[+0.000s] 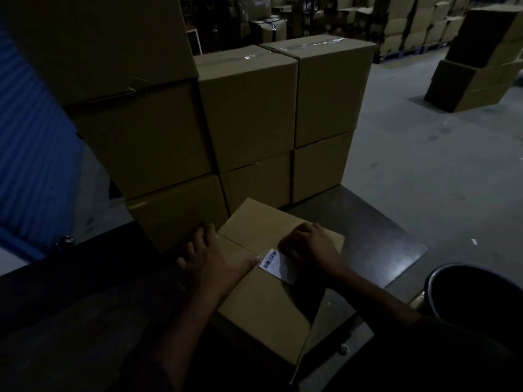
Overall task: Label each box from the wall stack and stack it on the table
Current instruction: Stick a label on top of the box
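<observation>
Dark tabletop [382,236] in a dim warehouse. Both hands rest on the box [263,301]. The flat left hand [210,258] steadies it while the curled right hand [307,247] presses the label [278,265], whose long axis slants away from that hand.

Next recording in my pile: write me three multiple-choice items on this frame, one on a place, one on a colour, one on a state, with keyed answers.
1. Where does the barcode label lie?
A. on top of the box under the hands
B. on the floor
C. on the blue wall

2. What colour is the ribbed wall at the left?
A. red
B. blue
C. white

3. How does the left hand lie?
A. fingers spread flat on the box
B. fist in the air
C. holding a pen

Answers: 1 A, the label sits on the box top beside the right hand; 2 B, its surface shows blue; 3 A, its fingers rest spread on the cardboard.
</observation>
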Available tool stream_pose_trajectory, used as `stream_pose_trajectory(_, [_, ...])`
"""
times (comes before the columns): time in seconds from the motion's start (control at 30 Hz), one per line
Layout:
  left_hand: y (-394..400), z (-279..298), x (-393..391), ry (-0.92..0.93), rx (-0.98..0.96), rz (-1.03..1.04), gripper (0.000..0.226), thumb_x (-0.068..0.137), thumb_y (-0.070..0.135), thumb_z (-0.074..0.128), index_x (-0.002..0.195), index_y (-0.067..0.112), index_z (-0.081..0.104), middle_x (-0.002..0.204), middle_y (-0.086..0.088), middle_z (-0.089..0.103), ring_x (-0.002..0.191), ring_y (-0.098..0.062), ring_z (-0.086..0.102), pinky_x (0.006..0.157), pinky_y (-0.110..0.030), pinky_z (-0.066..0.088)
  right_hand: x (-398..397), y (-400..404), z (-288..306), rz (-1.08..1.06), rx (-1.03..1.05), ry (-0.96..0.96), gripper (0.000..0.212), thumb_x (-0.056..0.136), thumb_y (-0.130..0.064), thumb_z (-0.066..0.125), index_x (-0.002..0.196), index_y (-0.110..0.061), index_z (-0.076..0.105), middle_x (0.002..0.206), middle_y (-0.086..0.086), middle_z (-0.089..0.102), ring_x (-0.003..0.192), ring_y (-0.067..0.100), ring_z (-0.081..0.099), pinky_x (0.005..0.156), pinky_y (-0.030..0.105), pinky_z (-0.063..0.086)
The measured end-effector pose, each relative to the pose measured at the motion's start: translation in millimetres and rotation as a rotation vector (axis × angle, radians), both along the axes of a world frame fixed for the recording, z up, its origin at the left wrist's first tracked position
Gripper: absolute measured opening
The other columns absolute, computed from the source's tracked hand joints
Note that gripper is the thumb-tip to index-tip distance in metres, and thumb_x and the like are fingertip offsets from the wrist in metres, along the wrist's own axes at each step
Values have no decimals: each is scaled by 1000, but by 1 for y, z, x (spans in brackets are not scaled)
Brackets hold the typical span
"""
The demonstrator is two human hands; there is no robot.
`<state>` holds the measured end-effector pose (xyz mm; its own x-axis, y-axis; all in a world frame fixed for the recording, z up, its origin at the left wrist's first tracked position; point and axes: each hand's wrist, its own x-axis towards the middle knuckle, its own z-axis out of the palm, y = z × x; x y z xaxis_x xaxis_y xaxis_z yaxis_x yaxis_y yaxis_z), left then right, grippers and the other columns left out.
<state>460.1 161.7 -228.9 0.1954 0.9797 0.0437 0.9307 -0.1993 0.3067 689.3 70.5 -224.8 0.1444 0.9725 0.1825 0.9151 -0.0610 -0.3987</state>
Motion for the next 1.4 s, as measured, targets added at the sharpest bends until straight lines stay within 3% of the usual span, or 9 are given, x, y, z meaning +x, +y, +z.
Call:
stream_pose_trajectory(0.17, [1, -6, 10, -8, 35, -49, 138, 55, 111, 36, 162, 25, 21, 165, -6, 34, 149, -29, 35, 117, -55, 28, -44, -10, -16, -183, 38, 10, 20, 90, -42, 59, 106, -35, 70, 108, -8, 55, 103, 19, 47, 78, 33, 27])
stream_pose_trajectory(0.37, [-2, -2, 13, -7, 63, -44, 143, 47, 115, 28, 158, 25, 30, 159, -5, 41, 143, -28, 42, 115, -52, 34, -49, -7, -9, -251, -3, 3, 23, 90, -42, 56, 108, -34, 67, 109, -4, 54, 106, 21, 45, 80, 35, 26])
stream_pose_trajectory(0.67, [-3, -2, 14, 0, 48, -31, 149, 40, 116, 12, 158, 26, 29, 157, -7, 43, 142, -29, 43, 113, -51, 33, -49, 2, -10, -299, -88, -19, 27, 92, -42, 49, 104, -23, 64, 111, 2, 54, 109, 26, 45, 87, 42, 30])
stream_pose_trajectory(0.9, [-2, -4, 14, -26, 33, -40, 146, 43, 117, 22, 159, 27, 28, 159, -7, 40, 144, -29, 41, 115, -53, 30, -55, -10, -12, -327, 4, 5, 50, 82, -53, 27, 100, -30, 68, 101, -3, 54, 99, 22, 47, 84, 40, 37])
stream_pose_trajectory(1.03, [-2, -7, 13, -2, 68, -44, 137, 51, 114, 31, 157, 27, 31, 156, -6, 44, 141, -28, 44, 112, -51, 33, -65, -11, -15, -355, 29, -124, 38, 86, -46, 36, 92, -21, 64, 94, 4, 56, 90, 28, 49, 79, 43, 37])
stream_pose_trajectory(1.17, [-2, -7, 14, -12, 68, -37, 137, 50, 114, 32, 157, 27, 32, 155, -5, 44, 141, -28, 44, 113, -50, 32, -68, -3, -11, -396, -67, -185, 22, 89, -36, 54, 95, -16, 61, 99, 9, 57, 94, 31, 50, 80, 44, 34])
stream_pose_trajectory(1.4, [-3, -4, 13, -5, 70, -42, 140, 49, 115, 27, 157, 27, 30, 154, -5, 44, 140, -28, 45, 112, -50, 34, -73, 0, -9, -424, -103, -247, 18, 82, -29, 63, 91, -14, 59, 96, 12, 56, 92, 33, 50, 76, 43, 35])
